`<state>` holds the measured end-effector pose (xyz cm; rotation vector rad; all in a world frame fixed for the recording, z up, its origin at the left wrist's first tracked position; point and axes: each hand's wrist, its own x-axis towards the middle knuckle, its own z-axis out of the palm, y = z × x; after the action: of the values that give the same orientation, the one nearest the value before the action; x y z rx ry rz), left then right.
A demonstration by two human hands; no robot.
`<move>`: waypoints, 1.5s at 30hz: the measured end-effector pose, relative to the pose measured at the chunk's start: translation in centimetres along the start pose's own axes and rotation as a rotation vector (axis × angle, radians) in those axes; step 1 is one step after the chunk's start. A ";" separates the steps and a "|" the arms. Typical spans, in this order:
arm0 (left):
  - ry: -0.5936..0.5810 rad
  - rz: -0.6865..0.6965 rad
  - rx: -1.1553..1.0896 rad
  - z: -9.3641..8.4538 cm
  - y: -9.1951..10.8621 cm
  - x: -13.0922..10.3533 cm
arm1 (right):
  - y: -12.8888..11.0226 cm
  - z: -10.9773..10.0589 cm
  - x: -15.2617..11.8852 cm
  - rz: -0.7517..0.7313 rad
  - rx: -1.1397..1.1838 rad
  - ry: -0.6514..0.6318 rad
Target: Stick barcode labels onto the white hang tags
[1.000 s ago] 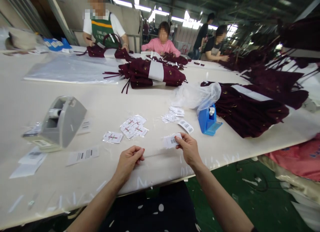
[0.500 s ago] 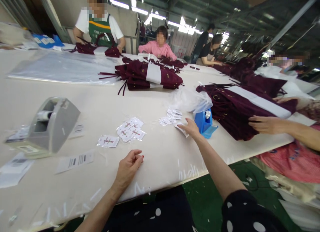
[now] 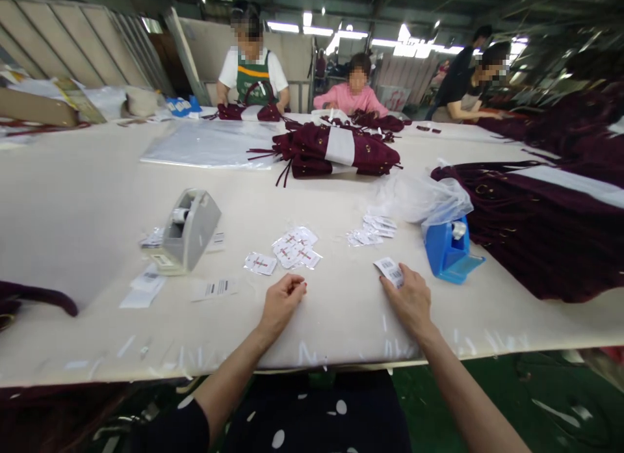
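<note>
My right hand (image 3: 408,298) pinches a small white barcode card (image 3: 389,271) between thumb and fingers, low over the table. My left hand (image 3: 283,302) rests with loosely curled fingers; nothing shows in it. Just beyond it lies a pile of small plastic-sleeved cards (image 3: 295,247) with a cross-like print, and a single sleeved card (image 3: 260,263) lies left of them. Farther back on the right is another small stack of barcode cards (image 3: 374,231).
A grey tape dispenser (image 3: 195,229) stands left, a blue one (image 3: 446,248) right, beside crumpled clear plastic (image 3: 414,196). Dark maroon bags (image 3: 541,235) are heaped at right, with a wrapped bundle (image 3: 370,149) at the back. Paper slips (image 3: 143,287) lie left. Co-workers handle maroon bags across the table.
My right hand has drawn back toward me from beside the blue dispenser, bringing the barcode card with it. My left hand stays curled near the card pile. The view has turned left.
</note>
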<state>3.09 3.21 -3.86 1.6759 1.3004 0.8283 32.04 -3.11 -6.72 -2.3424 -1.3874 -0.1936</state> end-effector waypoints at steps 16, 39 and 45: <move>-0.561 0.294 0.960 -1.0 3.1 13.9 | 0.5 1.4 -1.0 -0.013 0.133 0.133; 0.125 1.264 0.629 -1.4 7.6 0.8 | -7.5 -5.7 -4.8 0.181 1.296 -0.308; 0.040 1.188 0.546 -0.1 6.6 -3.2 | -11.0 -7.4 -6.8 0.304 1.496 -0.432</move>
<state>4.96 -0.62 2.11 2.9371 0.4288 1.1985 19.77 -7.05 0.81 -1.2255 -0.7367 1.0959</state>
